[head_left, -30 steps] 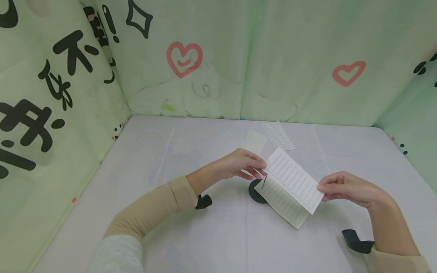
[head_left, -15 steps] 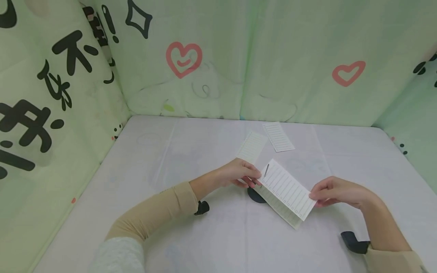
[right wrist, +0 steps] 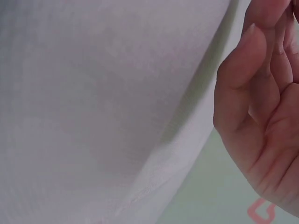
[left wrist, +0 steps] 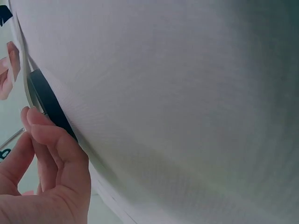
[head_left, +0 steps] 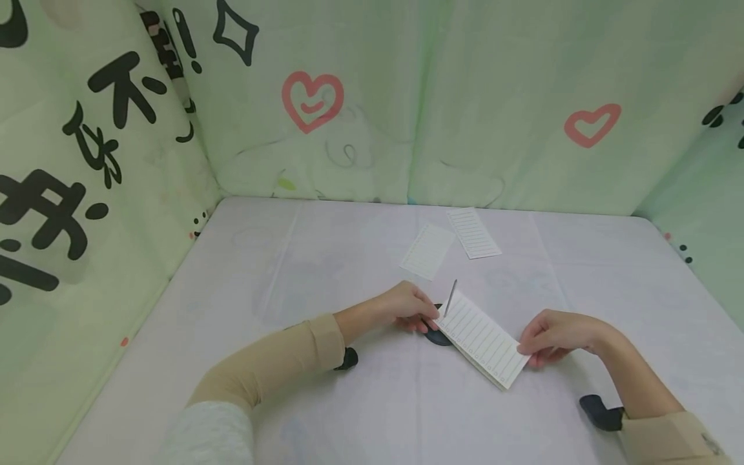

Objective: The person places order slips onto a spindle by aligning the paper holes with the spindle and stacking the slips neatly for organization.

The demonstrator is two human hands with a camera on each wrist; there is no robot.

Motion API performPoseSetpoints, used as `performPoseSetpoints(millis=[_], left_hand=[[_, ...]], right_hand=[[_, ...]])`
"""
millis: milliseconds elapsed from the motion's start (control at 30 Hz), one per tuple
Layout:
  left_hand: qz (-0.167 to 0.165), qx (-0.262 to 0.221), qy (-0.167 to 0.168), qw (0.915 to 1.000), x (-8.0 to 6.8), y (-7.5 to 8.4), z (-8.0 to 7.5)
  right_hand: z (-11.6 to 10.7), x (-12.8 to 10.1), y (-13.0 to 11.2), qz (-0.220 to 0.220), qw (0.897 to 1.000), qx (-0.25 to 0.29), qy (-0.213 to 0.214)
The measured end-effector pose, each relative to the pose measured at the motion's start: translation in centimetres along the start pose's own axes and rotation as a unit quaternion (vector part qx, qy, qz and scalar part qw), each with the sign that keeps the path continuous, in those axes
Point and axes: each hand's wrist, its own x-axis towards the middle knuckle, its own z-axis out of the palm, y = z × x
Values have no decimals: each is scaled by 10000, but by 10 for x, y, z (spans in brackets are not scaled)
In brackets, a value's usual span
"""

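Note:
A lined paper slip (head_left: pixel 485 339) with a row of small checkboxes lies tilted over other slips, whose lower edges show beneath it. Through its upper left end rises a thin metal spike (head_left: pixel 450 299). This stands on a round black base (head_left: pixel 439 338), mostly covered by paper and fingers. My left hand (head_left: pixel 407 306) pinches the slip's left end beside the spike; the left wrist view shows those fingertips close above the base's dark disc (left wrist: pixel 50 102). At the slip's opposite end, my right hand (head_left: pixel 560 337) pinches the corner between thumb and fingers. In the right wrist view its fingertips are cut off.
Two loose lined slips lie farther back on the white-covered table (head_left: pixel 325 258): a pale one (head_left: pixel 428 250) and a whiter one (head_left: pixel 474 232). Green printed curtains (head_left: pixel 494 97) enclose the back and sides. Black wrist mounts (head_left: pixel 601 413) stick out below the sleeves.
Both hands have lowered the slip toward the ones beneath, and the gap between them has narrowed. The spike now pokes up higher through the slip.

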Motion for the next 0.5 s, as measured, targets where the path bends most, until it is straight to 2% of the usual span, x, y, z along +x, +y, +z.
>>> performPoseSetpoints(millis=[333,500], left_hand=[[-294,105,197,9993,4,0,3],[-439,154,296,9985,4,1,5]], right_hand=[[3,3,1,372,9993,-53,48],[4,3,0,314,9995,33,-59]])
